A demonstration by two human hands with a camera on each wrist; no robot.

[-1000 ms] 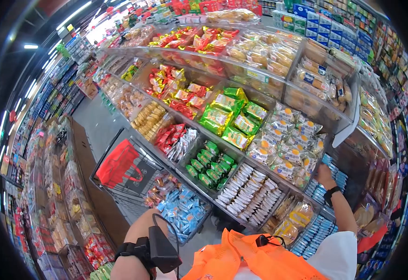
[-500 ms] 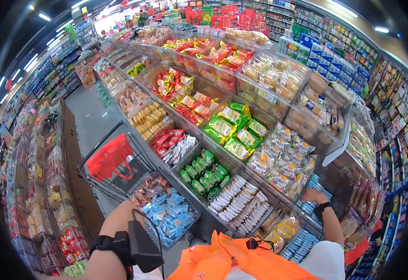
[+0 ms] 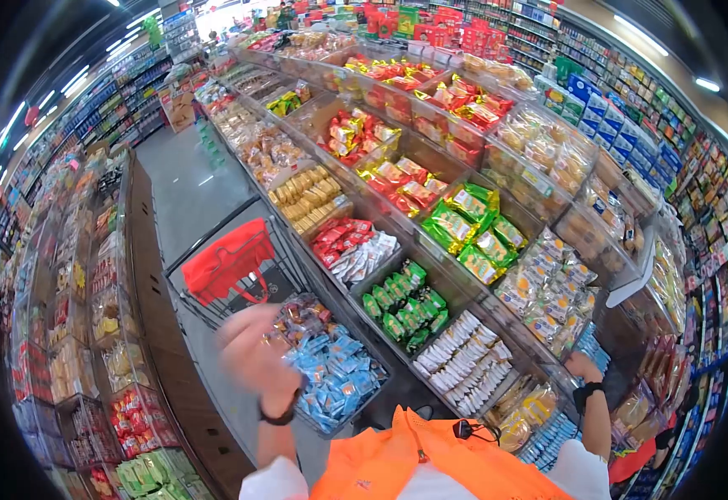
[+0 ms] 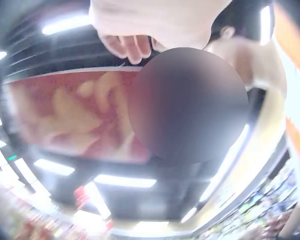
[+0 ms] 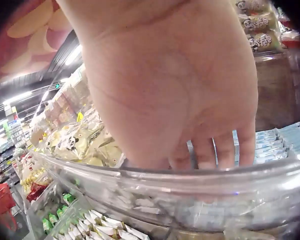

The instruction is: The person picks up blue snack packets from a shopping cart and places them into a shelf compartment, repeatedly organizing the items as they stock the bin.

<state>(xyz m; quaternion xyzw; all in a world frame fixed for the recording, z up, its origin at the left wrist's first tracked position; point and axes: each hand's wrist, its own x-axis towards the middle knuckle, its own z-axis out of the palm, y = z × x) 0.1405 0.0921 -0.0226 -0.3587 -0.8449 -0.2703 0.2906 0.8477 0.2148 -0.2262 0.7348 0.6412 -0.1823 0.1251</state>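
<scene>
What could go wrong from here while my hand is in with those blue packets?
Your right grip reaches over a clear plastic wall, so it might knock that edge.
It could also drop or crush some of the blue packets.
The heaped blue packets in the cart may slide if it gets bumped.

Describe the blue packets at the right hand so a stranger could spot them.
Find the big tiered snack display, then its near right end. The blue packets there lie behind a clear rim; unlike neighbouring packs, they have the right hand at them.
</scene>
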